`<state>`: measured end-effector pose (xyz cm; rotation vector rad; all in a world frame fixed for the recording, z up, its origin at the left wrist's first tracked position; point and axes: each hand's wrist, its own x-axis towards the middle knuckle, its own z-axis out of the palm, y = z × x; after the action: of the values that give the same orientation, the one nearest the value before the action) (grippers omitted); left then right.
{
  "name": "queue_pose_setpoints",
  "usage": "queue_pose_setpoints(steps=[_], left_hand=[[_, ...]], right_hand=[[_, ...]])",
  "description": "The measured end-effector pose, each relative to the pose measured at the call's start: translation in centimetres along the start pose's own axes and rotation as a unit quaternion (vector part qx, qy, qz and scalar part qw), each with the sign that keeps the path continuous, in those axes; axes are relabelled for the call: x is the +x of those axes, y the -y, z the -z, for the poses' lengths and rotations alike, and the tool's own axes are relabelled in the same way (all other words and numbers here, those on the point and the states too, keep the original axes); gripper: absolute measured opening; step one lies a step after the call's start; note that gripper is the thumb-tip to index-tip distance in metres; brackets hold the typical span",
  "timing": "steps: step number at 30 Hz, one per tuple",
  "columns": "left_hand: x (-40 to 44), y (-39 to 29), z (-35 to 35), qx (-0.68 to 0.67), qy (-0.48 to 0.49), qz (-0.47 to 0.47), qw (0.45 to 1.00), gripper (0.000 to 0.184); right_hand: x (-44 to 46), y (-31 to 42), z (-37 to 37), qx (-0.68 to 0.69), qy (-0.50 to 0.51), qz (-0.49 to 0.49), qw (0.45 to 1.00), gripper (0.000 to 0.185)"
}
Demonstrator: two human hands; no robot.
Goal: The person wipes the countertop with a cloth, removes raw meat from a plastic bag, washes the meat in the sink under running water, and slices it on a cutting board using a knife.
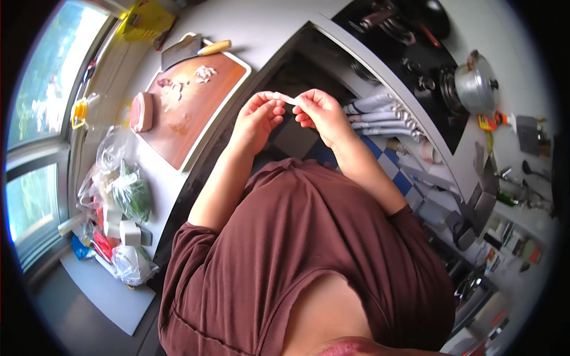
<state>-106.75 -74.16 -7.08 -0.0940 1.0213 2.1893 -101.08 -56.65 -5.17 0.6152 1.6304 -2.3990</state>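
Note:
Between my hands, in front of my chest, a small pale strip (pixel 287 98) is stretched, pinched at both ends. My left hand (pixel 260 115) has its fingers closed on one end, and my right hand (pixel 317 113) grips the other. To the left of them lies a brown cutting board (pixel 199 113) with pale scraps (pixel 174 93) on it. A block of pink meat (pixel 141 112) sits at the board's left edge. At its top end rests a cleaver (pixel 181 53) with a wooden handle.
An oil bottle (pixel 98 113) and plastic bags (pixel 133 193) stand by the window. On the right are a black stove (pixel 409 71) and a metal pot (pixel 476 86). The counter's edge (pixel 279 44) runs beyond my hands, above an open cabinet space.

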Motion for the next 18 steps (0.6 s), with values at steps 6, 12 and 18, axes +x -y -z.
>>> queue_pose_setpoints(steps=[6, 12, 18], left_hand=[[-0.4, -3.4, 6.1, 0.075, -0.074, -0.045, 0.993, 0.009], [-0.5, -7.4, 13.7, 0.136, -0.173, -0.058, 0.974, 0.010], [1.1, -9.1, 20.8, 0.200, -0.260, -0.083, 0.941, 0.011]], right_hand=[[5.6, -1.9, -5.0, -0.067, 0.075, -0.059, 0.993, 0.013], [12.1, -3.9, -11.9, -0.151, 0.121, -0.110, 0.975, 0.009], [17.8, -7.0, -17.4, -0.195, 0.143, -0.130, 0.962, 0.008]])
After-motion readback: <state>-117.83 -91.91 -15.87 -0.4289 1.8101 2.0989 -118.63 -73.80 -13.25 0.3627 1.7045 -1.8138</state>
